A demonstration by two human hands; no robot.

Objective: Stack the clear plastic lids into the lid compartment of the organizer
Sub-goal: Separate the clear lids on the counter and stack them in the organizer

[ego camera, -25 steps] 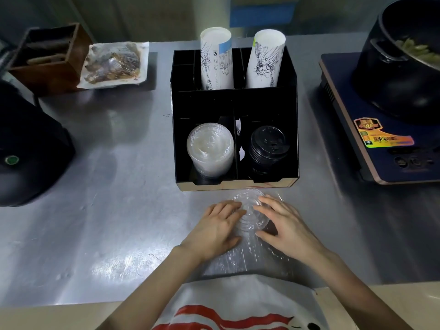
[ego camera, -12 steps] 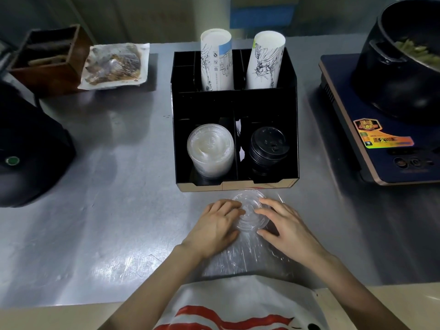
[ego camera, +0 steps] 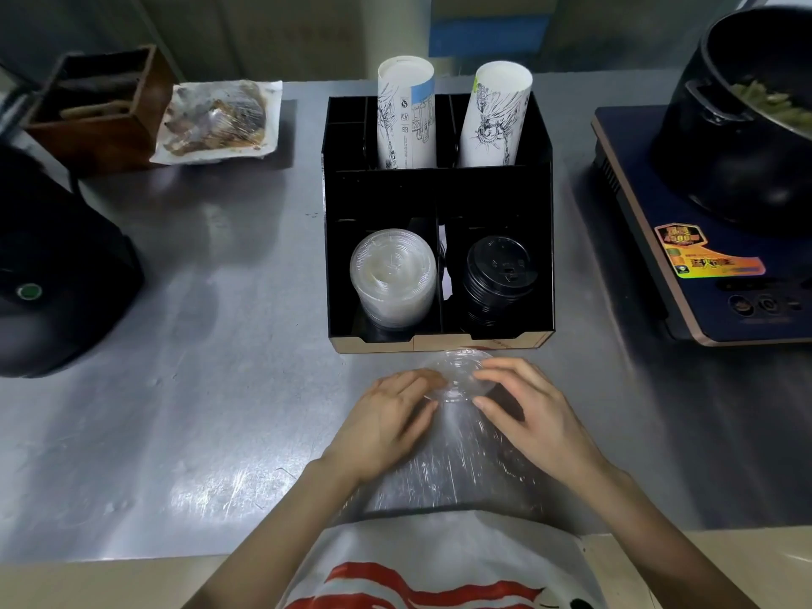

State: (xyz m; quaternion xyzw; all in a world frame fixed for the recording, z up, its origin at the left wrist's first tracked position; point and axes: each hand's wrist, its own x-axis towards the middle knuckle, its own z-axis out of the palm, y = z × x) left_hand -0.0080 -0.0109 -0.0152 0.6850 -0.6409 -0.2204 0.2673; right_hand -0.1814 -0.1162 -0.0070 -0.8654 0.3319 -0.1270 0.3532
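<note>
A clear plastic lid (ego camera: 459, 373) pokes out of the far end of a clear plastic sleeve (ego camera: 448, 472) lying on the steel counter, just in front of the black organizer (ego camera: 437, 193). My left hand (ego camera: 386, 426) and my right hand (ego camera: 529, 415) flank the lid, fingertips pinching its rim from both sides. The organizer's front left compartment holds a leaning stack of clear lids (ego camera: 393, 279). Its front right compartment holds a stack of black lids (ego camera: 496, 276).
Two rolls of paper cups (ego camera: 406, 112) stand in the organizer's back slots. An induction cooker (ego camera: 703, 239) with a black pot (ego camera: 755, 120) sits at right, a black appliance (ego camera: 52, 265) at left. A wooden box (ego camera: 99, 107) and wrapped food tray (ego camera: 217, 120) lie far left.
Both hands have slid slightly toward the organizer along the sleeve, and the lid sticks out a little further from its open end.
</note>
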